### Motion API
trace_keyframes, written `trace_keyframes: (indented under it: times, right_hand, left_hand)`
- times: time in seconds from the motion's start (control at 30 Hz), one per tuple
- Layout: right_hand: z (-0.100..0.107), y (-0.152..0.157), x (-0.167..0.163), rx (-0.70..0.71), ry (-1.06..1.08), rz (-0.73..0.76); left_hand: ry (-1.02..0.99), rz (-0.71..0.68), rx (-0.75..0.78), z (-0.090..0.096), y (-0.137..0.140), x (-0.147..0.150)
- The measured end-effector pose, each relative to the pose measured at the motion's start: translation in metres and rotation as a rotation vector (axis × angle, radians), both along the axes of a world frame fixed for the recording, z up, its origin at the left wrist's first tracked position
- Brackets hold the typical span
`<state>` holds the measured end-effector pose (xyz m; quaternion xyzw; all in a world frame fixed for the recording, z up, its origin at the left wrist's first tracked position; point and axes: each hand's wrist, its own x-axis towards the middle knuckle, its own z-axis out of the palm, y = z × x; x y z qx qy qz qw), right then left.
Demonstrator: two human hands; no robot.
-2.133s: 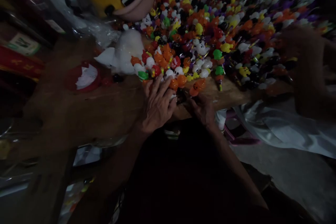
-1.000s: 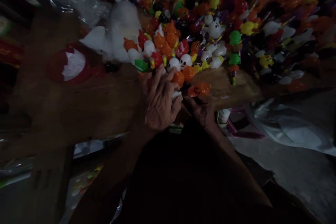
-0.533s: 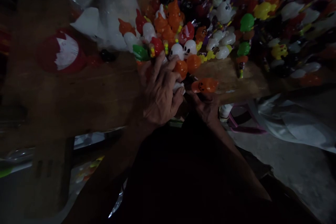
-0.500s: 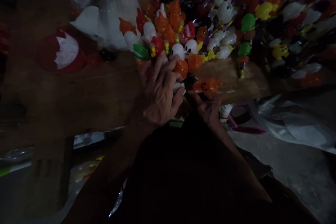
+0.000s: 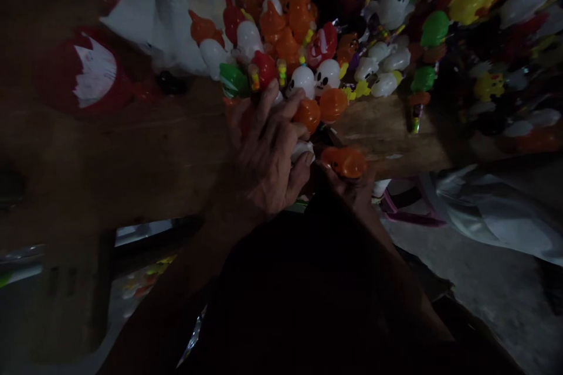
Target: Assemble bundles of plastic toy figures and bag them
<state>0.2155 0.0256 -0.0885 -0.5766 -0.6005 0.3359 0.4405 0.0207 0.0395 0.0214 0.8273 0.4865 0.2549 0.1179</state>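
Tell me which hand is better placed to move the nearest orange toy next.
The right hand, probably: it touches that orange toy, while the left hand holds a white toy.

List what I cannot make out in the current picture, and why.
In the head view:
Small white glossy piece: partly covered by the left hand.
Right hand: its fingertips are lost in shadow and behind the glossy orange plastic figure.
That figure's face: blurred.
Jagged white patch on the round red plastic object: details too dim.
Translucent white plastic bag: cut off by the top edge.
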Motion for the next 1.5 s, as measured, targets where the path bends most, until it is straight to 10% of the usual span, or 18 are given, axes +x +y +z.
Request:
trace_keyframes:
  times: [0.23,0.6,1.1,1.37,1.5]
  right_hand:
    - [0.026,0.014,-0.013,0.175,-0.202,0.105]
    - [0.010,0.018,-0.011,0.307,-0.105,0.129]
    - [0.012,0.009,-0.014,0.308,-0.214,0.127]
    - [0.039,0.023,0.093,0.285,-0.543,-0.571]
    - [0.032,0.047,0.111,0.162,-0.724,-0.647]
  left_hand:
    - [0.001,-0.053,0.065,-0.001,0.001,-0.003]
    - [0.079,-0.090,0.242,0.017,0.008,0.011]
    - [0.155,-0.177,0.336,-0.004,0.029,0.018]
    - [0.008,-0.209,0.351,0.005,0.027,0.008]
    - [0.128,-0.135,0.345,0.008,0.015,0.008]
